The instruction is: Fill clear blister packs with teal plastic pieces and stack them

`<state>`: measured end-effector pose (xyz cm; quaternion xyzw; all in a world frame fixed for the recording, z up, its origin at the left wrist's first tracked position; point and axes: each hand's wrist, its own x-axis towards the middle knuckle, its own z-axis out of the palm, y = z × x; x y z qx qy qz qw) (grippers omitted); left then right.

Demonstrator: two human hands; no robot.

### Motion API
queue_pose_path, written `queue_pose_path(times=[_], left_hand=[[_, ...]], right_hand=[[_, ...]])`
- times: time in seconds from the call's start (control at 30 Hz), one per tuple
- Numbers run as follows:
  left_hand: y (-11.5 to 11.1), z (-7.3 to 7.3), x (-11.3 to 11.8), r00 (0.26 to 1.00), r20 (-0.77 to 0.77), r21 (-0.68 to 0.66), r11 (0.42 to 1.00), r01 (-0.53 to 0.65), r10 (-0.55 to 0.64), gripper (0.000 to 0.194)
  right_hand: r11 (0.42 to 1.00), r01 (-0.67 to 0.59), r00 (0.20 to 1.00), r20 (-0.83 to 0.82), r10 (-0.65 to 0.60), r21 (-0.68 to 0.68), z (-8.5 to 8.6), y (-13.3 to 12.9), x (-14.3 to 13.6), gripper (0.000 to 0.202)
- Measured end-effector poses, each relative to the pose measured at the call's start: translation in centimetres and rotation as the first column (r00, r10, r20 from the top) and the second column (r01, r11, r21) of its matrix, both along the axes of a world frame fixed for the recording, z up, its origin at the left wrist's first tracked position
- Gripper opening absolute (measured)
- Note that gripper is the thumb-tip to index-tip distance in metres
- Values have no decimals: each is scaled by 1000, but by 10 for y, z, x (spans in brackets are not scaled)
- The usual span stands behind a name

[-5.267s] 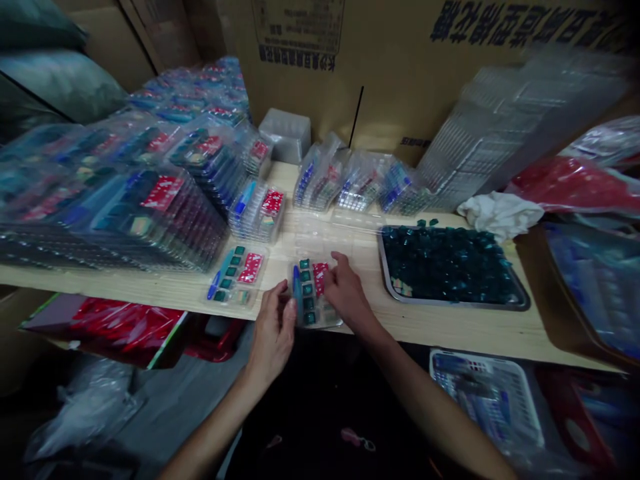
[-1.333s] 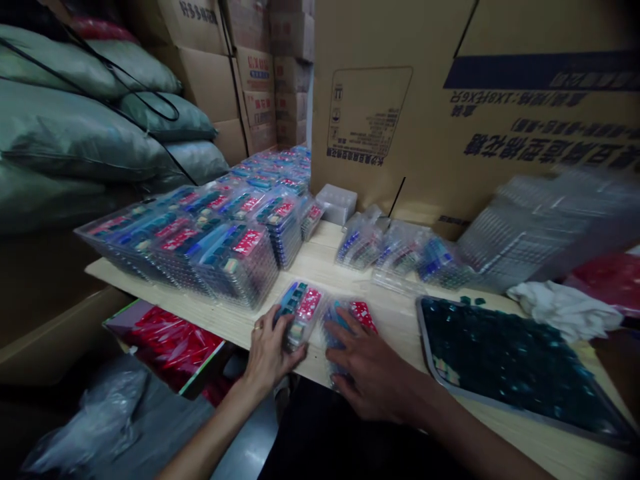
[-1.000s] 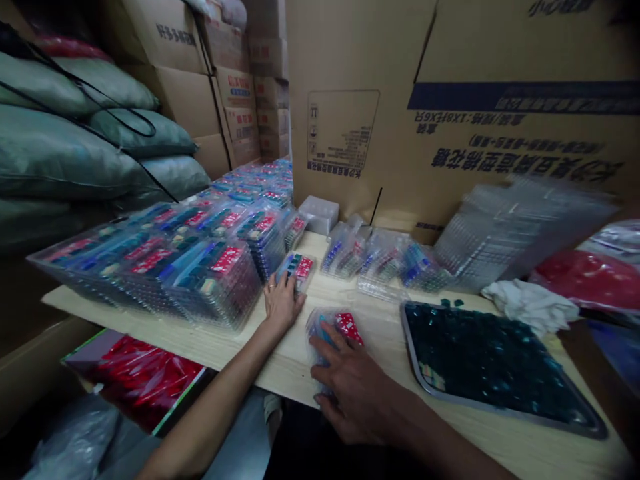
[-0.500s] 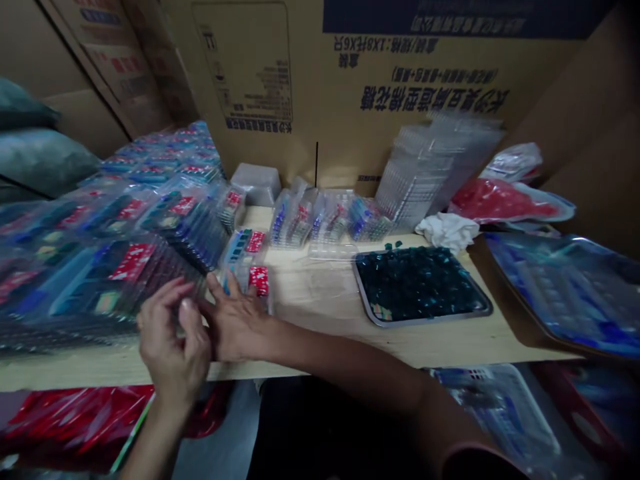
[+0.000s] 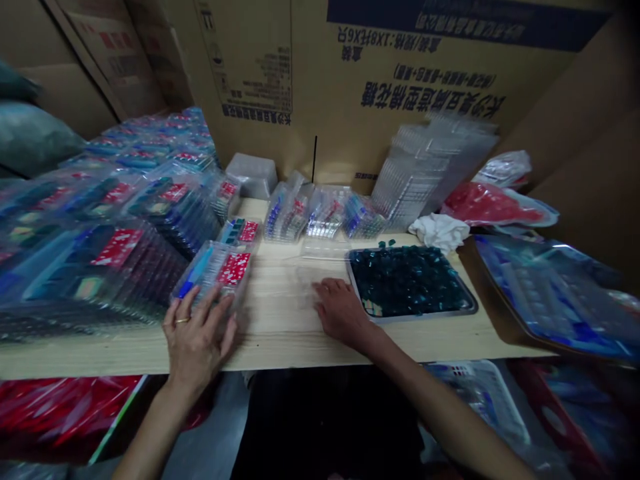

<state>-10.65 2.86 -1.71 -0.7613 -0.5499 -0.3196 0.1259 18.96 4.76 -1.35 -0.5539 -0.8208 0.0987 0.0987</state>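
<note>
Both hands are down on the pale wooden table (image 5: 280, 333). On the left, the left hand (image 5: 197, 337), a ring on one finger, lies flat with fingers spread against the near end of a small stack of clear blister packs (image 5: 213, 273); each pack shows a blue pen-like piece and a red card. It presses or steadies the stack rather than closing round it. Left of that stack, taller piles of filled packs (image 5: 100, 247) crowd the table's left side and run back toward the far wall. Just beyond the stack lies one more single pack (image 5: 240, 232).

Moving right, the right hand (image 5: 340, 310) rests palm down near the table's middle, fingers loosely open and reaching onto a clear empty blister tray (image 5: 313, 283), which is hard to make out against the wood. It grips nothing I can see. Just right of that hand sits a metal tray (image 5: 467, 307) heaped with dark teal pieces. Farther back stand leaning bags of packs (image 5: 320, 213), a tilted stack of empty clear trays (image 5: 430, 167) and a white cloth (image 5: 440, 230), with big cardboard boxes (image 5: 400, 73) behind.
</note>
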Motion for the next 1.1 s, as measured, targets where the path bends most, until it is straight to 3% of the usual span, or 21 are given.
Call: queue_pose_path(times=[0.1,0.17,0.23,0.3,0.37,0.43,0.5,0.57,0.6,0.67,0.73,0.83,0.9,0.97,1.03,1.1], left_hand=[[-7,13,18,992,118,68,997,27,-35,42],[-14,16,45,964,217,59,988,143,-152,37],[-18,10,77,930,246,0,960,280,-271,35],[-18,-4,106,927,131,-106,925,366,-352,37],[-13,-19,123,924,-18,-210,905,371,-383,39],[-2,-30,124,934,-86,-257,914,315,-346,38],[10,-31,114,960,-53,-244,935,256,-277,34],[20,-20,103,971,72,-221,946,236,-226,30],[24,-12,100,961,175,-223,942,250,-213,29],[29,10,104,876,453,-293,900,322,-166,30],[33,31,118,681,731,-390,797,461,-37,37],[36,50,148,359,915,-390,641,661,186,63],[33,50,162,276,929,-370,599,710,248,81],[26,40,168,290,916,-401,578,711,279,92],[18,22,168,367,883,-470,548,692,293,95],[13,1,164,509,825,-547,566,617,243,90]], right_hand=[[999,0,992,-128,5,38,0,-2,1,41],[997,36,985,-170,-23,71,3,4,4,37],[989,77,982,-180,-54,124,7,15,9,37],[972,145,970,-220,-103,183,12,27,17,37],[941,259,910,-381,-163,216,18,37,26,34],[904,399,724,-657,-209,153,25,41,36,29],[896,438,388,-884,-263,-74,32,41,45,23],[882,317,40,-925,-379,-348,36,36,51,23],[866,228,-79,-895,-438,-444,37,33,53,26],[843,97,-207,-839,-503,-529,38,26,53,32],[848,48,-243,-830,-502,-527,35,19,48,33],[863,21,-167,-853,-495,-505,25,6,36,27],[871,47,41,-870,-491,-489,18,-4,33,22],[905,172,363,-830,-424,-388,13,-13,40,25],[916,359,646,-660,-384,-181,13,-18,59,35],[842,539,765,-430,-480,18,17,-20,87,43]])
